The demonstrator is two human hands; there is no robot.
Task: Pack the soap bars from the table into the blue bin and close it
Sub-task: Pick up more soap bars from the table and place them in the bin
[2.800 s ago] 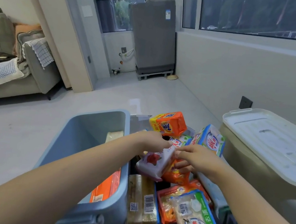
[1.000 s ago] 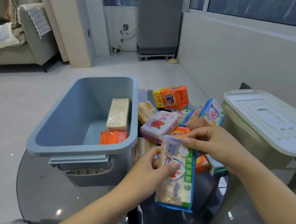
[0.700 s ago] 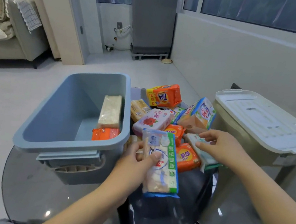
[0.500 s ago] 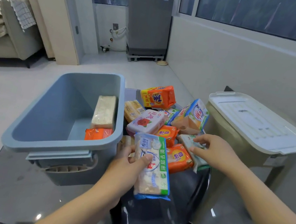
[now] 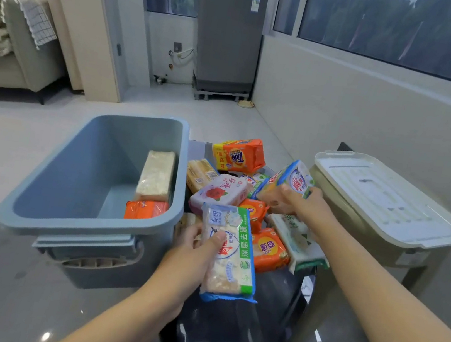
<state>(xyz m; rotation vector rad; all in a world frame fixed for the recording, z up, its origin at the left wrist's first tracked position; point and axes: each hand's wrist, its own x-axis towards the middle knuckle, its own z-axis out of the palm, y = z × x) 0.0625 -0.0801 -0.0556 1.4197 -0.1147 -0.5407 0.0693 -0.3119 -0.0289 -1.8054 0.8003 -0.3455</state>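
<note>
Soap bars (image 5: 246, 200) right of bin (image 5: 87, 223)

right hand (image 5: 305, 204) moved from green-white pack (image 5: 297, 241) to blue-edged soap pack (image 5: 289, 183), now gripping it

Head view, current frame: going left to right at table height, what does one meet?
blue bin → left hand holding the long blue-and-green soap pack → orange soap bar → right hand on a blue-edged soap pack → beige lidded bin

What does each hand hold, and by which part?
Left hand grips the long soap pack by its left edge; right hand grips the blue soap pack from beneath.
</note>
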